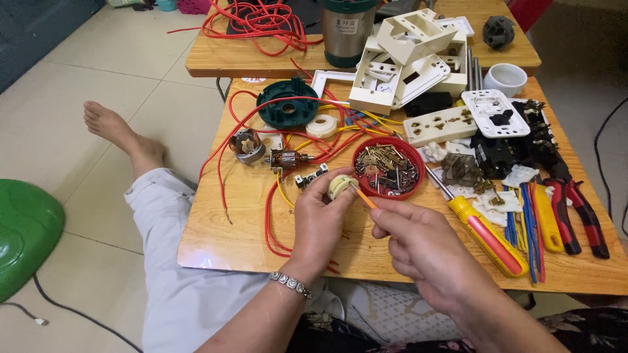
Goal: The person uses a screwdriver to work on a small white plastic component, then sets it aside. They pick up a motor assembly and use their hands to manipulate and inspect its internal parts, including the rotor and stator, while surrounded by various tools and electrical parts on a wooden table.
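Left hand gripping cream round part, right hand pinching orange stick

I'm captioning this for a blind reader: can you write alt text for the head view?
Left hand holds a small cream round part while the right hand pokes it with a thin orange tool, above a wooden table strewn with red wires.

— Lighting? 
— Even, soft daylight is noted; a pale sheen is seen on the wooden table near edge.
— Sharpness? 
— Focus is held throughout; slight wide-angle bending is observed at the edges.
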